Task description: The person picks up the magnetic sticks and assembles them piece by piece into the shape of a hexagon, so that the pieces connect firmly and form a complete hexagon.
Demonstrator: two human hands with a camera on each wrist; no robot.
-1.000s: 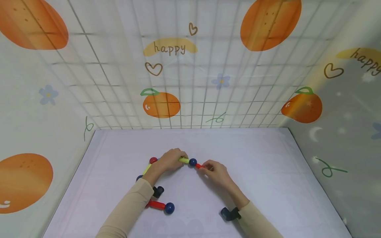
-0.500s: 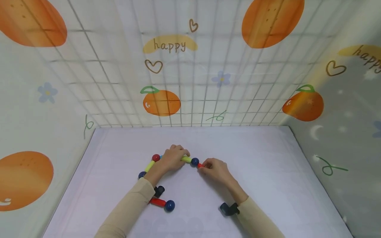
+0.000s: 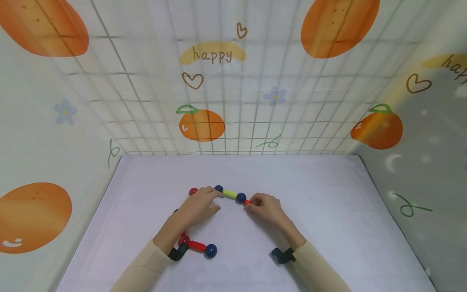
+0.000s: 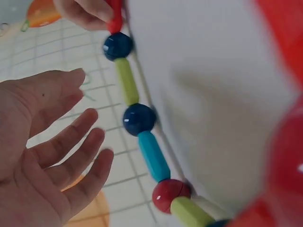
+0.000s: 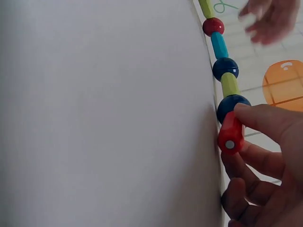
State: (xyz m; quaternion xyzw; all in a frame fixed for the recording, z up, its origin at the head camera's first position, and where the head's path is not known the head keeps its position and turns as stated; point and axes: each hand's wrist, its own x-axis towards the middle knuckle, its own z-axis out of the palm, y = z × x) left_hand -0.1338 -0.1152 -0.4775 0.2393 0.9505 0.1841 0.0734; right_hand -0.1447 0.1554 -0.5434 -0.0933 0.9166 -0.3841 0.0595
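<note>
A chain of magnetic rods and balls lies curved on the white table. My right hand point(image 3: 268, 209) pinches the red magnetic rod point(image 5: 232, 132) at the chain's right end between thumb and fingers; a dark blue ball point(image 3: 241, 197) joins it to a yellow-green rod point(image 3: 229, 194). My left hand point(image 3: 198, 207) holds nothing, its fingers spread above the chain in the head view. In the left wrist view another dark blue ball point(image 4: 139, 119), a light blue rod point(image 4: 154, 156) and a red ball point(image 4: 171, 195) follow along. The left hand hides part of the chain in the head view.
At the chain's near end, a red rod point(image 3: 197, 245) links a red ball point(image 3: 184, 240) to a dark blue ball point(image 3: 211, 250). Dark wrist cameras point(image 3: 282, 256) sit on both wrists. Printed curtains stand behind and beside the white table point(image 3: 310, 174).
My left hand has let go of the yellow-green rod and drawn back to the left and nearer, uncovering the dark blue ball there. The right hand keeps its pinch on the red rod.
</note>
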